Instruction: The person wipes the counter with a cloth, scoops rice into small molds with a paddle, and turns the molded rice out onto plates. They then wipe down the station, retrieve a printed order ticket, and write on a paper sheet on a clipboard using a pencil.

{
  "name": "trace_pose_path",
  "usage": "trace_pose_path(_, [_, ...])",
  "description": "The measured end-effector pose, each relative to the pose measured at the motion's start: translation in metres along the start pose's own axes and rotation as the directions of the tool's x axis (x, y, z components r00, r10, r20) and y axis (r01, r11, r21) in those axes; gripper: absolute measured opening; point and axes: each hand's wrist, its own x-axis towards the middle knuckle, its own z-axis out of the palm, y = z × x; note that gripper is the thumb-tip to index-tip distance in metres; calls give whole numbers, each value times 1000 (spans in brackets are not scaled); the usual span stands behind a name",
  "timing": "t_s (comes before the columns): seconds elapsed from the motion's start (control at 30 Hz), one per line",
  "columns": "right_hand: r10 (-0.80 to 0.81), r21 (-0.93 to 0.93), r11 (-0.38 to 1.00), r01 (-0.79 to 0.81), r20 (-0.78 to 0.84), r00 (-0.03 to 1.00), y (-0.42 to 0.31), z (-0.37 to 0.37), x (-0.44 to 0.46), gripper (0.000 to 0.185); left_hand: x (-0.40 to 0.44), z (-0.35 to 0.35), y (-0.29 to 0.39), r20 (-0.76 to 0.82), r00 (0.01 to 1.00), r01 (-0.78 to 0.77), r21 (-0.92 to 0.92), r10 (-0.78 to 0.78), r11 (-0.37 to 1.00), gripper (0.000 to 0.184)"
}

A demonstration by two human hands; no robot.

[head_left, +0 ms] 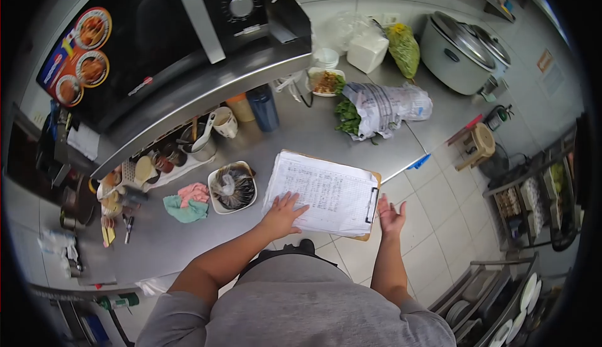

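A clipboard with a thick stack of printed sheets lies at the counter's front edge, its lower corner sticking out over the floor. Its black clip faces right. My left hand rests on the lower left of the sheets, fingers spread. Just beyond the clip end is my right hand, open with the palm turned up and nothing in it; whether a fingertip touches the board I cannot tell. To the left of the papers stands a white tub with a dark plastic bag in it.
Pink and green cloths lie left of the tub. Wrapped leafy greens, a food container and a large rice cooker stand farther back. A black oven sits on a raised shelf. Right are a stool and racks.
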Motion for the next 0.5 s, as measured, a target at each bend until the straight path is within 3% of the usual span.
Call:
trace_pose_path(0.07, [-97,151,982,116,-129,987,-25,-12,46,83,-1,1,2,-30,1000,-5,28,5,1000,76])
trace_pose_path(0.13, [27,303,952,44,-225,974,-65,-37,78,53,-1,-1,4,-39,999,-8,23,9,1000,74])
trace_pose_path(0.2, [-107,115,985,125,-148,983,-108,-99,107,37,-2,-2,4,-35,999,13,21,-12,1000,74])
trace_pose_path(0.27, [-107,171,963,209,-468,877,-132,-96,70,24,-2,-2,4,-36,999,31,18,-30,999,74])
trace_pose_path(0.33, [-243,-2,959,284,-519,819,-162,-132,47,19,-8,0,0,-42,995,91,14,-90,996,73])
trace_pose_path(0.37, [-245,-15,964,264,-426,871,-198,-190,58,14,-8,1,-1,-44,994,102,18,-101,995,73])
trace_pose_path(0.4, [-241,-31,965,260,-492,837,-210,-192,28,11,-7,3,-2,-32,993,115,23,-114,993,72])
trace_pose_path(0.43, [-446,-828,555,80,-215,869,-267,-278,42,12,-7,3,-3,-25,990,138,30,-137,990,71])
trace_pose_path(0.47, [-221,-147,975,166,-566,795,-269,-244,9,10,-9,4,-5,-38,984,178,42,-176,983,71])
trace_pose_path(0.5, [-276,-219,959,181,-560,781,-279,-234,-17,11,-8,5,-5,-31,989,148,48,-147,988,72])
